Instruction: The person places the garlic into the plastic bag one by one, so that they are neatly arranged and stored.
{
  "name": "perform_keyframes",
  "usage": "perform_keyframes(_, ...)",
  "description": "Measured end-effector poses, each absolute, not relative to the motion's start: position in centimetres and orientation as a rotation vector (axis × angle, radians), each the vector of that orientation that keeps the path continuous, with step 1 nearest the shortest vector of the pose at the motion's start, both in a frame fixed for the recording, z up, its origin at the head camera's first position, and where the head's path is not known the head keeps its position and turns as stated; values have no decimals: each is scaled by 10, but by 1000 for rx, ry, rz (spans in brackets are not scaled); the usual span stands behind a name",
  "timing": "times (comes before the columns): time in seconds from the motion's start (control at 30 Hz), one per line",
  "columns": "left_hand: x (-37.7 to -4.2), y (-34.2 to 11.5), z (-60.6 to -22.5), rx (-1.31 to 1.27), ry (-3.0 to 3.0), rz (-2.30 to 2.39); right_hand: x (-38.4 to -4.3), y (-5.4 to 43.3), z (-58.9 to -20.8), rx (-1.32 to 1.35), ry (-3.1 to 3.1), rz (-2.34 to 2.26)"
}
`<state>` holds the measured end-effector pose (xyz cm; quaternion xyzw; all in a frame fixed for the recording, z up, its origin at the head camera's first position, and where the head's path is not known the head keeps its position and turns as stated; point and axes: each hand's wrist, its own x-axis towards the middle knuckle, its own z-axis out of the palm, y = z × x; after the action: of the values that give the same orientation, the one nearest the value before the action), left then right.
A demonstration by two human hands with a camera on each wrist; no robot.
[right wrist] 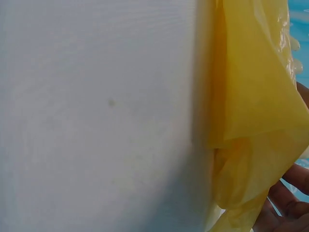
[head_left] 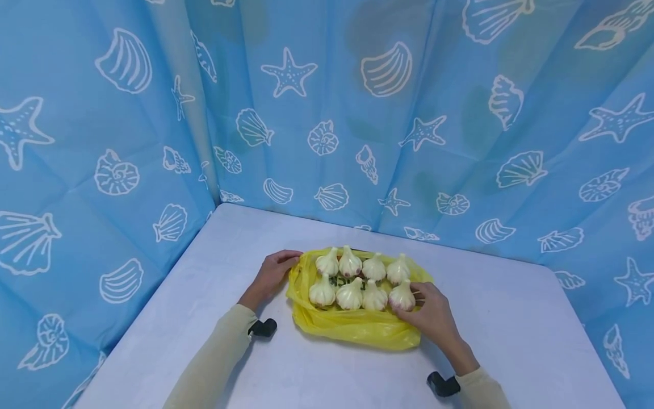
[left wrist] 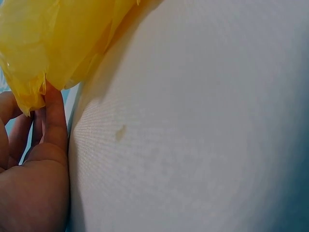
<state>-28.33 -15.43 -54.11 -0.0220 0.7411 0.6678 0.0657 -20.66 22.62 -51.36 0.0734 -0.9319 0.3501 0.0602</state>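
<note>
Several white garlic bulbs [head_left: 349,293] stand in two rows, stems up, on a spread yellow plastic bag [head_left: 357,329]. Something darker and patterned shows between the rows, too covered to identify. At the bag's left end, my left hand [head_left: 273,274] pinches a gathered edge of the plastic; the left wrist view shows this bag corner [left wrist: 34,92] between thumb and finger. My right hand [head_left: 433,311] reaches over the bag's right side and holds the front-right garlic bulb [head_left: 402,296] between thumb and fingers. In the right wrist view, bag folds [right wrist: 260,96] hide most of that hand.
A white tabletop [head_left: 327,380] lies under everything. Blue curtains [head_left: 327,170] with white shell and starfish prints hang behind the table and along its left side. Black wrist-worn devices [head_left: 263,328] sit at both sleeve cuffs.
</note>
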Motion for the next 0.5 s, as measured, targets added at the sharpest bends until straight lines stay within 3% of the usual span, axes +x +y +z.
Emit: perform_keyframes(0.5,-283,-153,-543,-81,2266,2006,-204,221,-511,195,-2840,1013)
